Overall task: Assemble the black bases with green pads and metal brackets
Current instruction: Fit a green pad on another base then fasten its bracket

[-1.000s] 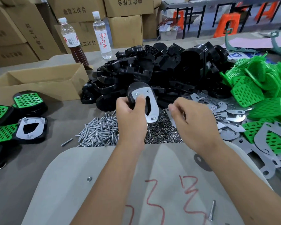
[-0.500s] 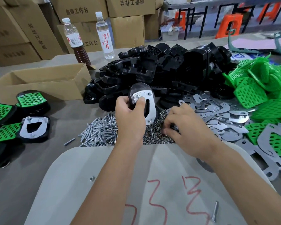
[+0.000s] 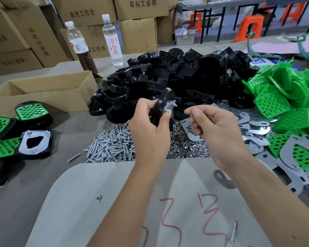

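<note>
**Base held edge-on, small nut pinched beside it**

The left hand is gripping a black base w/ fingers curled round it, holding it up above the table and turned nearly edge-on to the camera. A metal bracket is sitting on the base's right face, and a screw tip is sticking out through the bracket toward the right. The thumb is pressing on the bracket's lower edge.

The right hand is hovering just beside the base, not touching it. Its thumb and forefinger are pinching a small metal piece, probably a nut, but it is too small to tell for sure; the other fingers are curled.

Under the hands, a heap of screws is lying next to a heap of nuts, approx. in the middle of the table. Behind them a big pile of black bases is stacking up. On the right, green pads are lying in a heap, w/ loose flat brackets between them and the nuts.

On the left side, finished units w/ green pads are lying near an open cardboard box. Two bottles are standing behind the box. A grey sheet w/ red marks is lying nearest the person, and one loose screw is resting on it.
</note>
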Demonstrator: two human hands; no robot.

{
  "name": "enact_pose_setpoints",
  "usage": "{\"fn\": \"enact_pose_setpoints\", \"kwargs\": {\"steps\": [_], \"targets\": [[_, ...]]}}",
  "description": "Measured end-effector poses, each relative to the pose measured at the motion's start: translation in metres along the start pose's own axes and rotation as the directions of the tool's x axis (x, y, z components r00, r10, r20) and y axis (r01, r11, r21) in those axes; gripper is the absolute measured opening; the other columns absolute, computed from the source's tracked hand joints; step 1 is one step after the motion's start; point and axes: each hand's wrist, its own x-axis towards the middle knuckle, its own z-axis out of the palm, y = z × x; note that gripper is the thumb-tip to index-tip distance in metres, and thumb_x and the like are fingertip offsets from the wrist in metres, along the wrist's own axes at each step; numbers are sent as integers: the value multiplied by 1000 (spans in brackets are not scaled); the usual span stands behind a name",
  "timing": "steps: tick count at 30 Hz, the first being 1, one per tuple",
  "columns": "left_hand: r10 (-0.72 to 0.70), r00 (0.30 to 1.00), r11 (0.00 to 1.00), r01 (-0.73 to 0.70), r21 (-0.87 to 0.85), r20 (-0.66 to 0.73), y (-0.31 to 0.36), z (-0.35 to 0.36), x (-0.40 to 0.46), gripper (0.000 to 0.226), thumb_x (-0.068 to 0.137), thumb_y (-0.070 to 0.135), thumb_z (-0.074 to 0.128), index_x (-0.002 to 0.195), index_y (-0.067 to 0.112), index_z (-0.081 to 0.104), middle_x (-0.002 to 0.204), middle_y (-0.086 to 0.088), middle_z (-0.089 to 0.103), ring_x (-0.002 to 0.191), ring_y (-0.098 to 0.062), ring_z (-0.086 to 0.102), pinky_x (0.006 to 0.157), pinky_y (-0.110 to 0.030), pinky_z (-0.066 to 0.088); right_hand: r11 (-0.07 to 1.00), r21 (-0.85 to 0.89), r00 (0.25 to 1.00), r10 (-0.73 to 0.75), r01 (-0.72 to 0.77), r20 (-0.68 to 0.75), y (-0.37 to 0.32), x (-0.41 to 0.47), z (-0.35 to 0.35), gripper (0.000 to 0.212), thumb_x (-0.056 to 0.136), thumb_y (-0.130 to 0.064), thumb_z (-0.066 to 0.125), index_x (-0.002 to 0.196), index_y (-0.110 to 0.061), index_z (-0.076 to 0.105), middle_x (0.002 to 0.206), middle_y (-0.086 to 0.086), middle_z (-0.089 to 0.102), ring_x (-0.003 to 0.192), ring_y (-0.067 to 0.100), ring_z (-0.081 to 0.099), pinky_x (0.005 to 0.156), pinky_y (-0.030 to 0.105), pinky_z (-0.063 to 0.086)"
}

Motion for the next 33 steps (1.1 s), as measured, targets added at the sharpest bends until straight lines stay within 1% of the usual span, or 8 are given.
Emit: {"fn": "enact_pose_setpoints", "kwargs": {"steps": [4, 8, 11, 15, 19, 22, 29, 33], "targets": [[76, 997, 997, -76, -10, 11, 3, 0, -3, 18, 88, 8, 77, 98, 16, 65, 95, 12, 71, 93, -9, 67, 83, -29, 55, 995, 94, 999, 27, -29, 24, -2, 0, -2, 25, 101, -10, 67, 90, -23, 84, 79, 7, 69, 69, 16, 57, 71, 34, 47], [60, 998, 997, -59, -45, 22, 3, 3, -5, 16, 86, 15, 82, 96, 18, 70, 90, 8, 73, 89, -17, 71, 78, -45, 59, 993, 117, 999, 37, -34, -25, -5, 0, -2, 18, 98, -14, 72, 85, -19, 83, 73, 3, 68, 62, 16, 52, 60, 25, 47], [-114, 993, 983, 115, -144, 11, 2, 8, -6, 13, 86, 18, 84, 96, 19, 75, 86, 6, 77, 83, -15, 74, 75, -41, 62, 985, 167, 998, 51, -43, -41, -7, -1, -1, 19, 99, -16, 70, 84, -18, 82, 71, 2, 65, 60, 14, 52, 54, 22, 46], [-400, 913, 869, 406, -284, 83, -4, 14, -7, 13, 86, 14, 85, 97, 13, 78, 89, 1, 80, 86, -16, 77, 79, -33, 61, 919, 376, 992, 123, -118, 10, -9, -2, -4, 14, 96, -21, 68, 94, -12, 80, 77, 2, 69, 65, 10, 57, 57, 17, 48], [-499, 853, 792, 520, -321, 151, -7, 14, -7, 15, 85, 13, 86, 96, 9, 78, 90, -6, 81, 90, -26, 78, 83, -41, 63, 805, 556, 979, 173, -206, 112, -10, 0, -7, 19, 89, -16, 68, 99, -8, 82, 92, 8, 76, 76, 11, 67, 63, 14, 52], [-514, 840, 778, 542, -317, 172, -7, 14, -6, 11, 85, 11, 86, 92, 10, 78, 87, -6, 80, 83, -22, 76, 78, -35, 61, 747, 623, 972, 189, -234, 138, -10, 0, -8, 20, 88, -14, 68, 98, -9, 84, 97, 8, 77, 79, 11, 69, 64, 12, 53], [-562, 775, 710, 631, -311, 289, -4, 7, -3, 10, 84, 4, 72, 85, 10, 80, 93, -17, 79, 83, -26, 69, 86, -46, 55, 940, 336, 998, 45, -60, 53, -11, -4, -3, 11, 81, -22, 76, 88, -16, 84, 81, 7, 74, 67, 13, 62, 60, 18, 50], [-555, 765, 707, 641, -299, 328, -3, 3, 1, 11, 88, 2, 75, 92, 10, 81, 96, -14, 80, 100, -37, 76, 100, -55, 57, 963, 269, 999, -10, -1, 37, -12, -6, -1, 10, 78, -16, 81, 88, -16, 83, 83, 14, 77, 68, 17, 67, 65, 20, 55]]}}
